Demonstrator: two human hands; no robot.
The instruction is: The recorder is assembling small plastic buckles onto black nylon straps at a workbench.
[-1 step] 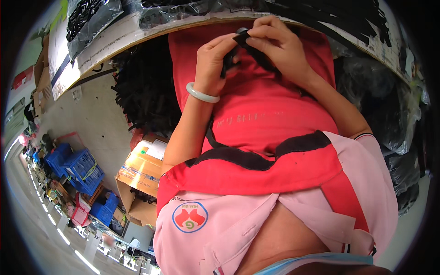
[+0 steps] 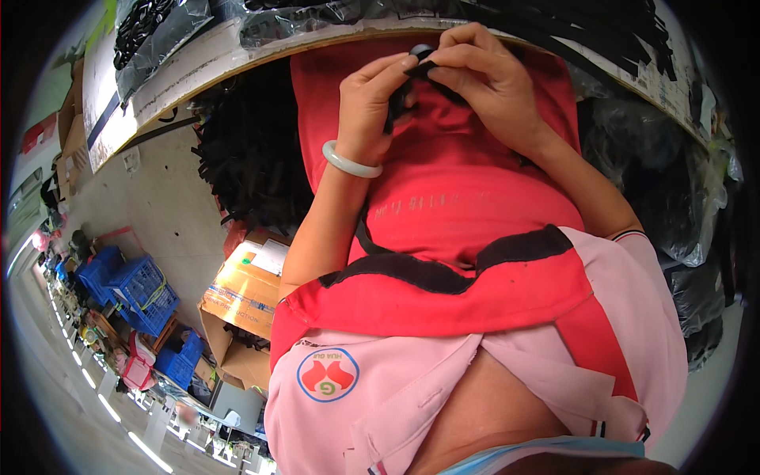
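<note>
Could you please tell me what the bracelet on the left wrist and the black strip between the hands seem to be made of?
The bracelet looks like polished stone or glass: pale, smooth, with a glossy shine. The black strip, pinched by left hand and right hand, bends limply, so probably woven webbing or rubber; too small to tell.

Bright, even light, colours saturated. Fisheye: black vignette all round, counter edge (image 2: 237, 55) bows hard near the top rim. Glare on clear plastic bags (image 2: 689, 214) at right and top. Bright streaks at lower left, washed out. Hands (image 2: 443, 87) reasonably sharp, soft shadow under them on the red apron (image 2: 459, 214). Distant blue crates (image 2: 134, 293) small, slightly soft.
</note>
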